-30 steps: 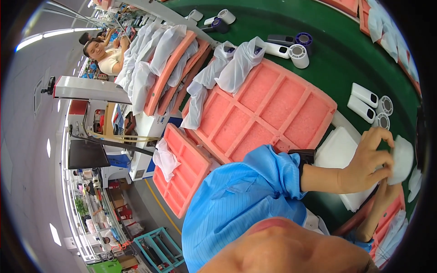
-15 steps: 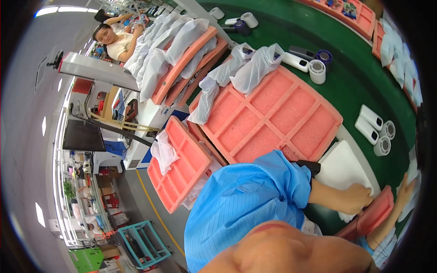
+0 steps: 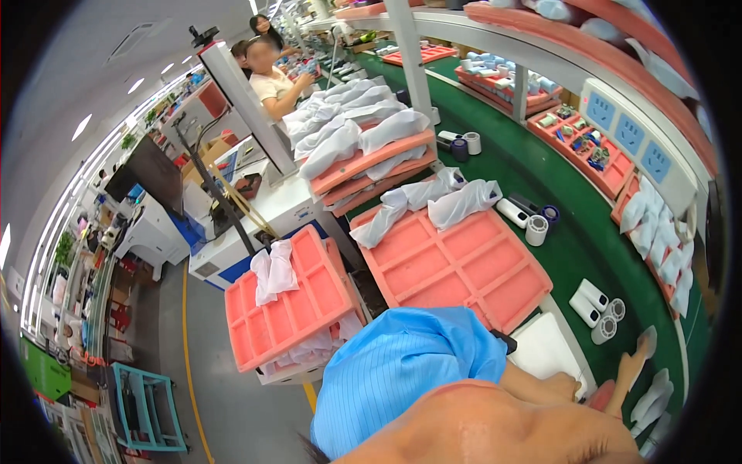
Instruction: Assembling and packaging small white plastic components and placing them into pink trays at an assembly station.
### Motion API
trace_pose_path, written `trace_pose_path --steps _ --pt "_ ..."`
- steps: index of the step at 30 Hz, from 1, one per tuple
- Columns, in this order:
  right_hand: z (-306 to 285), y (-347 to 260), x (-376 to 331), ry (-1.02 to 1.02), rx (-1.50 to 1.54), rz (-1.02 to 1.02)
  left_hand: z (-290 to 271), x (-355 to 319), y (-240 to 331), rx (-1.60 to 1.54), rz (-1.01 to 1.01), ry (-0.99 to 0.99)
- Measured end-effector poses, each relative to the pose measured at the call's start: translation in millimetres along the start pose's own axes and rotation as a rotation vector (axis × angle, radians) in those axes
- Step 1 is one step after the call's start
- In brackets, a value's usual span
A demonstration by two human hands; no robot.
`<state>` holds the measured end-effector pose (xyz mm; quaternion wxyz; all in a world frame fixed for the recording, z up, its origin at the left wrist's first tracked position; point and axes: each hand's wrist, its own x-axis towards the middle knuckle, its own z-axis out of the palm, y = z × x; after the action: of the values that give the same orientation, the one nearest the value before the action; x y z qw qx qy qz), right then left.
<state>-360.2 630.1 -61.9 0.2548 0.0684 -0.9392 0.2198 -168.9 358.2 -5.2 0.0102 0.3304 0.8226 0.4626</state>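
White stack: flat white sheets (image 3: 541,346), the landmark, beside the green work surface (image 3: 570,259).
Left hand: the left hand (image 3: 564,385) is at the stack's near end, fingers curled; whether they pinch a sheet, I cannot tell.
Right hand: the right hand (image 3: 635,362) is right of the stack, a pale piece (image 3: 650,340) at its fingertips; how firmly gripped, I cannot tell.
White parts: two oblong bodies (image 3: 585,312) and two round pieces (image 3: 604,330), right of the stack.
Pink tray: a compartmented tray (image 3: 456,271), left of and beyond the stack.
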Motion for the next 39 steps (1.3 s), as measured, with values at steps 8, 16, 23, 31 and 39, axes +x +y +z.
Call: trace_pose_path --steps 8,16,23,31,39 --pt "8.2 -85.6 2.1 -0.498 0.765 0.328 15.5 6.7 -6.6 0.132 0.008 0.059" --pt "11.4 -89.0 -6.2 -0.407 0.852 0.263 10.1 -1.6 -3.8 0.204 0.107 0.102" --pt "4.5 -117.4 -27.5 -0.369 0.491 0.224 11.4 -3.6 -2.6 0.149 0.027 0.124" --pt "-87.9 -179.3 1.5 -0.175 0.475 0.097 1.1 5.3 -17.2 0.165 -0.056 -0.063" --pt "-236.0 -175.4 -46.2 -0.114 0.688 0.485 -43.4 12.5 -2.5 -0.384 -0.257 -0.093"
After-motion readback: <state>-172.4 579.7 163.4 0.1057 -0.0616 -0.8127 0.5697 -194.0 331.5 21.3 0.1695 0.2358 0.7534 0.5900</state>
